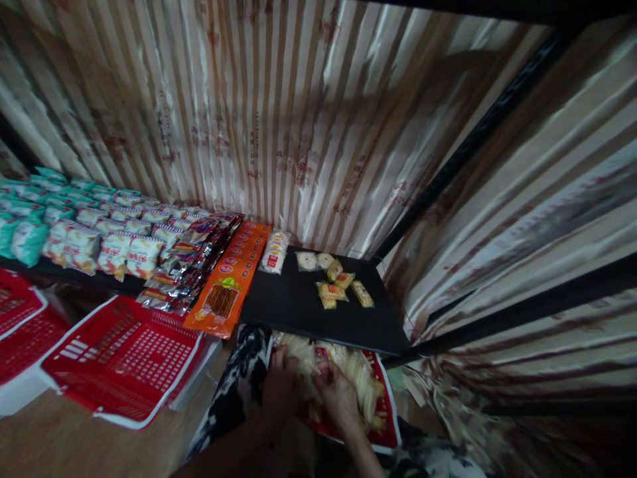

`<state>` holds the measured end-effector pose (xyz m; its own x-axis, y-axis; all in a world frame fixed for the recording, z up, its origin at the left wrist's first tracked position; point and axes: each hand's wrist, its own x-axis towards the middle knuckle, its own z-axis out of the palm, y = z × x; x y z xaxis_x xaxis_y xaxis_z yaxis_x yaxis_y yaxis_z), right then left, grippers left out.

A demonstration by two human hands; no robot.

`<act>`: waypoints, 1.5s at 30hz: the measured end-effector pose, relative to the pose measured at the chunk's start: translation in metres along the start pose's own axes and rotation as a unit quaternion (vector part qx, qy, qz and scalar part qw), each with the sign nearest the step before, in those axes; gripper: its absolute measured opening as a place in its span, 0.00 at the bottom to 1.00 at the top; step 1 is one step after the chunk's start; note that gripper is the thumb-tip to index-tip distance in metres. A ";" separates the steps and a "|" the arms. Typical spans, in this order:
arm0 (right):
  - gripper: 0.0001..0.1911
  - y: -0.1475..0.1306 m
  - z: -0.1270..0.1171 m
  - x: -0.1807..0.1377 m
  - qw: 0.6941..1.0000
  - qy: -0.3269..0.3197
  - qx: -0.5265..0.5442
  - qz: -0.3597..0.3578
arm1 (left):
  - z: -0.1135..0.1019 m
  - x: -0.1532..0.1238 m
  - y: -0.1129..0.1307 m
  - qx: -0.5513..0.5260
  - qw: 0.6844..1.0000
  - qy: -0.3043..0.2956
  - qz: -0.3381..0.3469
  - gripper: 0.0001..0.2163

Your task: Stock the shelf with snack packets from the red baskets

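Low in the head view, my left hand (283,388) and my right hand (337,393) both rest in a pile of pale clear-wrapped snack packets (359,375) lying in a red tray (385,435) on my lap. Fingers of both hands are curled around packets in the pile. Just above the tray is a black shelf (298,309). A few small yellow and white packets (338,279) lie on it, apart from my hands.
Orange snack packs (229,279), dark shiny packs (192,259), white-and-red bags (114,249) and teal bags (24,219) line the shelf leftward. Red plastic baskets (124,362) sit below left. Striped foil sheeting (279,113) covers the back and right walls, with black frame bars (522,312).
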<state>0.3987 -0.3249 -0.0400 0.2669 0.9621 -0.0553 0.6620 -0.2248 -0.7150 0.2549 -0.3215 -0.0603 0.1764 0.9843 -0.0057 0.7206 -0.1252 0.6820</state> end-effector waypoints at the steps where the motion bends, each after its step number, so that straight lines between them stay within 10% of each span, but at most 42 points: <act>1: 0.08 -0.003 -0.003 0.001 0.999 -0.004 0.027 0.021 | 0.001 -0.001 -0.001 -0.008 1.000 0.005 0.022 0.16; 14: 0.12 -0.025 -0.019 0.025 0.944 0.011 0.302 0.132 | -0.006 -0.006 -0.003 -0.055 0.988 0.020 0.144 0.22; 22: 0.14 -0.047 -0.018 0.035 0.856 0.008 0.471 0.212 | -0.019 0.008 -0.017 -0.088 0.988 0.057 0.115 0.18; 30: 0.16 -0.075 -0.014 0.027 0.832 -0.007 0.491 0.257 | -0.061 0.025 -0.017 -0.203 0.971 0.075 0.100 0.13; 39: 0.20 -0.085 0.013 0.030 0.901 -0.024 0.395 0.176 | -0.077 0.050 -0.019 -0.459 0.879 0.071 -0.107 0.13; 45: 0.23 -0.086 0.025 0.049 0.961 0.087 0.258 0.052 | -0.080 0.067 -0.026 -0.498 0.853 0.086 -0.130 0.14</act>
<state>0.3376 -0.2544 0.0011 0.4560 0.8881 -0.0588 0.2023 -0.1678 -0.9648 0.1942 -0.2427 -0.0196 -0.0656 0.9773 -0.2015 -0.2210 0.1827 0.9580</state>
